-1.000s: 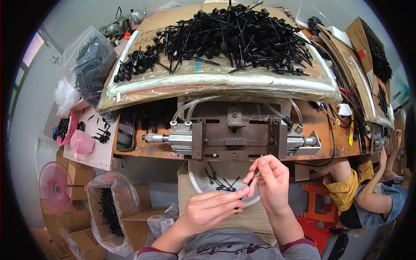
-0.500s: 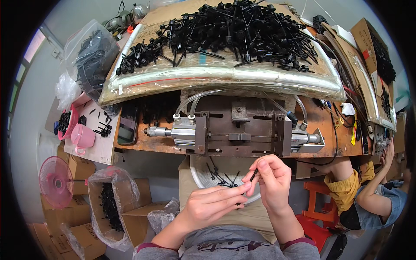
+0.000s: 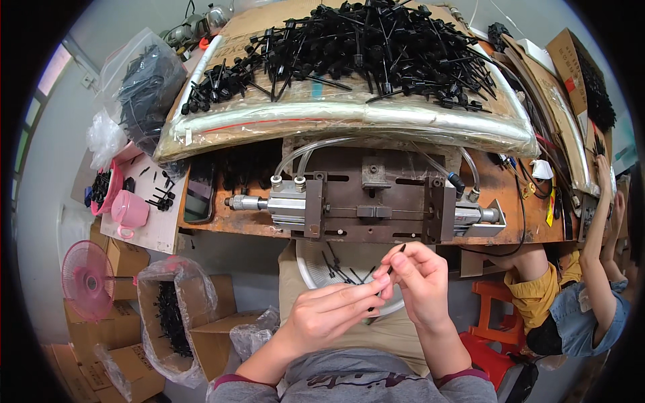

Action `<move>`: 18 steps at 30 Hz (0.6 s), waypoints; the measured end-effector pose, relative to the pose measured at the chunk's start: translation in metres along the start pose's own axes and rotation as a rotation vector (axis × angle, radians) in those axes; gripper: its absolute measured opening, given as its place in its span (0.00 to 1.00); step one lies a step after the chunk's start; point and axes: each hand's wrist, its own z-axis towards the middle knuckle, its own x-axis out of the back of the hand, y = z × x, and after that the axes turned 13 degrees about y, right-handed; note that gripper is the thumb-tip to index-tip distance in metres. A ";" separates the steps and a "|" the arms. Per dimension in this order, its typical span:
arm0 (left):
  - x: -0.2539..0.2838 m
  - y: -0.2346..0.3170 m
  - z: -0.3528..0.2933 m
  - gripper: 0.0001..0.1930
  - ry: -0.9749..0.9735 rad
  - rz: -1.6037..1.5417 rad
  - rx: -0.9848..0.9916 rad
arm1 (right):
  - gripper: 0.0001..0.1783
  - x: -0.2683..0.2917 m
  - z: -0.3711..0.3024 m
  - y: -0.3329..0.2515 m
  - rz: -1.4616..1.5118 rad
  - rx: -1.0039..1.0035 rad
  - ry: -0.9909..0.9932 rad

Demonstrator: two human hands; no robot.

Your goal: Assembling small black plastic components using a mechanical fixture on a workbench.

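Observation:
My left hand and my right hand meet over my lap, both pinching one thin black plastic pin whose tip sticks up between the fingers. Just behind the hands lies a white plate on my lap holding a few loose black pins. Beyond it stands a metal pneumatic press fixture with clear hoses on the brown bench. A big heap of black pins covers a plastic-wrapped board at the back.
A pink cup and scattered black parts sit on a white board at left. Below are a pink fan, cardboard boxes and a bag-lined box of black parts. Another person sits at right by an orange stool.
The hands stay together on the pin, shifting slightly; the right fingers have turned the pin so its tip points up toward the fixture.

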 end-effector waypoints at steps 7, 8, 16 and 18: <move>-0.009 -0.007 0.019 0.12 0.025 0.362 -0.032 | 0.09 0.011 -0.008 0.000 -0.315 0.017 0.130; -0.013 -0.012 0.022 0.12 0.030 0.413 -0.059 | 0.08 0.012 -0.012 0.003 -0.351 0.046 0.165; -0.030 -0.034 0.030 0.12 -0.020 0.622 -0.142 | 0.05 0.029 -0.029 0.010 -0.681 0.302 0.116; -0.029 -0.035 0.032 0.12 -0.032 0.632 -0.124 | 0.05 0.028 -0.033 0.009 -0.714 0.340 0.095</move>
